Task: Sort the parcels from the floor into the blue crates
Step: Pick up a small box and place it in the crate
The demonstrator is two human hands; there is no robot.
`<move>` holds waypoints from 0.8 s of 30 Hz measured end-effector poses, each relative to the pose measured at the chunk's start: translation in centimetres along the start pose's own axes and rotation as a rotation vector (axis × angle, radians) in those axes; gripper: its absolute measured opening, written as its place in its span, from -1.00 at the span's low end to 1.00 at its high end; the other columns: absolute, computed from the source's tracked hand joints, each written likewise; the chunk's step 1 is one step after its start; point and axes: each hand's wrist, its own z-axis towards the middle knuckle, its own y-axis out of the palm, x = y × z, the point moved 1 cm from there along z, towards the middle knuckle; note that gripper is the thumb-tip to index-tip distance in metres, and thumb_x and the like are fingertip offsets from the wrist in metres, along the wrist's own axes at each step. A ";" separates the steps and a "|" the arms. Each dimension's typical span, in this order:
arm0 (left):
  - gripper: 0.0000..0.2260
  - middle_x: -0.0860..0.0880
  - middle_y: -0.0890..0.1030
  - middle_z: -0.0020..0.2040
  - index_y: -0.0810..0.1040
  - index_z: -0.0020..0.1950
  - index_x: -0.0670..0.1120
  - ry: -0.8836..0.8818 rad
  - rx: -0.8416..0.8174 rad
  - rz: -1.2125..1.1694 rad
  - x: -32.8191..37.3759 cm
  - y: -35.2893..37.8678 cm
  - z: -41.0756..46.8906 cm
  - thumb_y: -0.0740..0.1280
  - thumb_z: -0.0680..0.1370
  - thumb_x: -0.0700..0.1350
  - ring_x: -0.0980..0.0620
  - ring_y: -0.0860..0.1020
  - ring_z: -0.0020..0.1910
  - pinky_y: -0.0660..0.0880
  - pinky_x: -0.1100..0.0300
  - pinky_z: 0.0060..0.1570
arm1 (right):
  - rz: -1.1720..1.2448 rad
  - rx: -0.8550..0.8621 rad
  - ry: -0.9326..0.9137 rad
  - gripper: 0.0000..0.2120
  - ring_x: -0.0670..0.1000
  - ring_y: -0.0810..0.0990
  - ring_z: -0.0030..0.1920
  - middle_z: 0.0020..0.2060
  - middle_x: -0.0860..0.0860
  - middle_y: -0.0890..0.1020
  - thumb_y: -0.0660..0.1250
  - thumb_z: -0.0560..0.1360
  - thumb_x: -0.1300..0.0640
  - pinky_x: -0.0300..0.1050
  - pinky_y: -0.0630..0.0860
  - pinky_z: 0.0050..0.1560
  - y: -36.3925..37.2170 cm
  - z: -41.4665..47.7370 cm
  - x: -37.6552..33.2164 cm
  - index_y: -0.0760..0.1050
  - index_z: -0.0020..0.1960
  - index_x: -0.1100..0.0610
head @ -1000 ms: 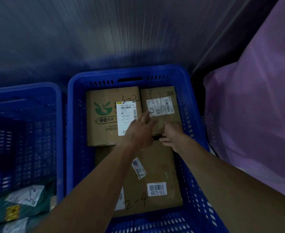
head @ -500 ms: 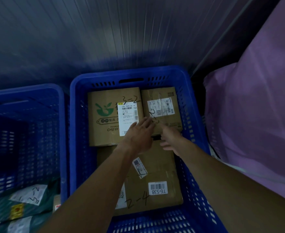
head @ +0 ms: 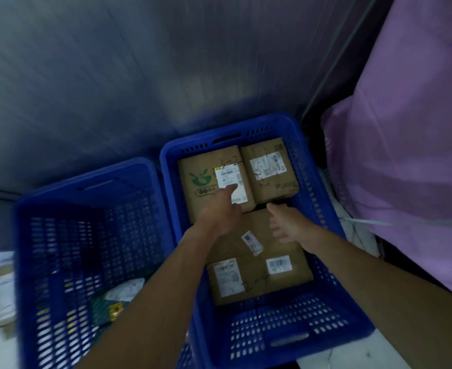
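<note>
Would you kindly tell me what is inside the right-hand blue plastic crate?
The blue plastic crate holds three brown cardboard boxes: a green-logo box, a taped box beside it, and a larger box marked 2-4 nearer. Anything beneath them is covered.

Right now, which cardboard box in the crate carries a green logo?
The far-left box, marked 3-2; the far-right box and the near box show no green print.
</note>
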 end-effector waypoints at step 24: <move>-0.59 -0.02 0.44 0.48 0.36 0.53 -0.05 -0.265 0.117 -0.484 -13.6 -19.7 -48.7 0.27 0.68 -0.05 -0.05 0.47 0.39 0.44 0.00 0.36 | -0.319 -0.186 -0.263 -0.48 0.41 0.45 0.34 0.33 0.43 0.45 0.22 0.67 0.00 0.35 0.41 0.32 25.6 -42.5 -0.9 0.37 0.39 0.44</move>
